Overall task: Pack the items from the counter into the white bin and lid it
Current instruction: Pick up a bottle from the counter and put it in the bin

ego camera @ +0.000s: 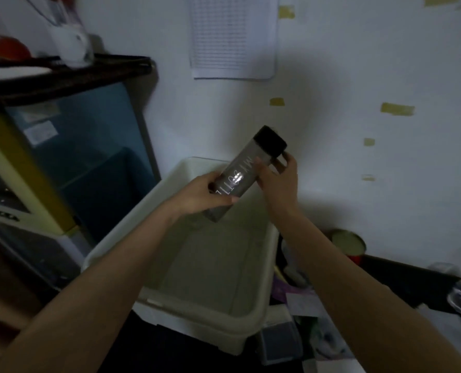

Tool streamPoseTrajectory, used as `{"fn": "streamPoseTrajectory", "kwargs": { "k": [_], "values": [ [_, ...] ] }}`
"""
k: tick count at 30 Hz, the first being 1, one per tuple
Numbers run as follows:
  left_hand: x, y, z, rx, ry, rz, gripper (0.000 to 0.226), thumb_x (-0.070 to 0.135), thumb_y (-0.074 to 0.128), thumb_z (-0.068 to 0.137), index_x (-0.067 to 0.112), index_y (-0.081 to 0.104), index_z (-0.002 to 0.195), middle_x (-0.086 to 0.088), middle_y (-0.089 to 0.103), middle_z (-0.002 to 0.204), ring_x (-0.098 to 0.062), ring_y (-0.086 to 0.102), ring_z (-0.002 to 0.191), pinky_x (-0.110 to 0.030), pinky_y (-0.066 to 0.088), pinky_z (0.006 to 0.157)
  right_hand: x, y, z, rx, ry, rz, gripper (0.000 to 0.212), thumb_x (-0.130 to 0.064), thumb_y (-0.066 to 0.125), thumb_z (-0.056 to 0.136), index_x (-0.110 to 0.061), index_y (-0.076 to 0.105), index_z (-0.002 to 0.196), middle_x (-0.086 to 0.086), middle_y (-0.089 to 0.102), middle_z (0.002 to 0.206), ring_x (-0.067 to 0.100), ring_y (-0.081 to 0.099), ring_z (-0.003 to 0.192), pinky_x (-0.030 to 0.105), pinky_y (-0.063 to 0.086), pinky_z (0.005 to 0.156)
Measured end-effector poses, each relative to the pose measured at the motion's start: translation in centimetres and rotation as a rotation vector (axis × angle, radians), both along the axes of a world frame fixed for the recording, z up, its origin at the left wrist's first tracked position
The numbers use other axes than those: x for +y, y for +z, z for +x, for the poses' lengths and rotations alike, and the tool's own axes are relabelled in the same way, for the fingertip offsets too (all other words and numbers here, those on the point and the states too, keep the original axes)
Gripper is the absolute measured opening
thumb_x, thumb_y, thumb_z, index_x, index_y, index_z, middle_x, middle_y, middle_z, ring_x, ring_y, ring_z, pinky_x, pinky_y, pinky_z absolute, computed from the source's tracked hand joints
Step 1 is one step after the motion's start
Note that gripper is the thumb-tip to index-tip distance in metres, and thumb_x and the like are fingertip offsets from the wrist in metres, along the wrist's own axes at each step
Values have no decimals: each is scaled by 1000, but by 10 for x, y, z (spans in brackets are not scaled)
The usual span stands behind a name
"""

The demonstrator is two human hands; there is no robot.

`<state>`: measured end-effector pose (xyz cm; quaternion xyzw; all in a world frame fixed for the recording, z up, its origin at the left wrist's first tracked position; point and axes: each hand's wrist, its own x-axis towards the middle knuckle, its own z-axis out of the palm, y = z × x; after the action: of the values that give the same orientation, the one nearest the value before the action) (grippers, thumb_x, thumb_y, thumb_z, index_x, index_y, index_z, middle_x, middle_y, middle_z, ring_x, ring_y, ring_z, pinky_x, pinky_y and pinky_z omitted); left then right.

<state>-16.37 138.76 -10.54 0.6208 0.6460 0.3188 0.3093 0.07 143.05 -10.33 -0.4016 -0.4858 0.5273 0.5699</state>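
Both hands, left hand point(199, 192) and right hand point(279, 179), gripped the bottle point(247, 173) over the white bin point(261, 300), which looked bare inside; packing barely begun, lid unseen.

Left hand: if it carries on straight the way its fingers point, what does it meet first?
The left hand grips the bottle, so it would likely meet the right hand on the bottle's upper part first; depth is unclear.
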Motion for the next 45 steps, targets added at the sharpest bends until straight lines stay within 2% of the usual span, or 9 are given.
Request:
{"fn": "streamPoseTrajectory", "kwargs": {
  "k": [5,10,17,20,26,32,37,42,45],
  "values": [
    [8,-26,-53,15,-88,-100,53,29,70,81,25,44,128,7,61,110,-5,60,98,-6,47,74,14,-36,-63,-251,117,-121,42,-22,56,92,-9,44,130,5,57,123,18,56,108,42,48,98],
    [19,-87,-69,-159,84,-496,38,44,62,85,19,54,113,-7,62,104,-20,63,91,-29,55,76,11,-91,-97,-547,265,-324,28,-17,47,94,-7,54,119,14,60,105,27,57,92,35,45,74],
    [37,-142,-84,-187,119,-776,50,50,54,88,13,49,120,-12,54,106,-25,58,92,-34,51,73,18,-131,-121,-718,475,-598,33,-24,46,94,-14,49,125,10,52,124,26,52,102,38,47,85],
    [46,-160,-91,-182,142,-787,36,45,55,89,16,50,109,-6,57,90,-21,59,79,-34,52,66,21,-146,-130,-724,516,-636,36,-31,48,93,-19,47,126,7,51,124,22,49,100,36,45,85],
    [64,-202,-98,-76,132,-634,37,12,56,92,-2,52,125,-25,55,124,-26,55,99,-38,45,90,35,-172,-143,-701,542,-704,42,-25,48,93,-24,40,134,4,49,124,21,48,110,37,43,88],
    [76,-226,-104,-11,172,-546,40,17,53,93,3,51,131,-21,52,133,-29,51,121,-33,41,96,49,-192,-154,-679,532,-719,43,-17,45,93,-24,40,135,-6,49,98,14,44,96,37,42,87],
    [81,-245,-112,63,253,-590,46,34,58,89,7,57,126,-18,59,126,-29,57,115,-33,46,94,54,-199,-157,-702,557,-709,47,-12,41,92,-25,38,137,2,46,135,14,41,100,37,43,89],
    [91,-254,-108,159,288,-706,42,8,37,100,-14,34,136,-27,39,141,-34,39,132,-30,28,108,60,-193,-156,-779,592,-662,48,-10,39,94,-19,36,141,7,44,141,22,46,115,41,44,95],
    [88,-247,-108,126,170,-724,47,15,47,97,-6,37,138,-22,41,141,-33,43,129,-31,36,103,68,-176,-149,-799,602,-533,45,-6,36,96,-13,37,141,2,52,124,7,56,94,17,50,77]
  ]
}}
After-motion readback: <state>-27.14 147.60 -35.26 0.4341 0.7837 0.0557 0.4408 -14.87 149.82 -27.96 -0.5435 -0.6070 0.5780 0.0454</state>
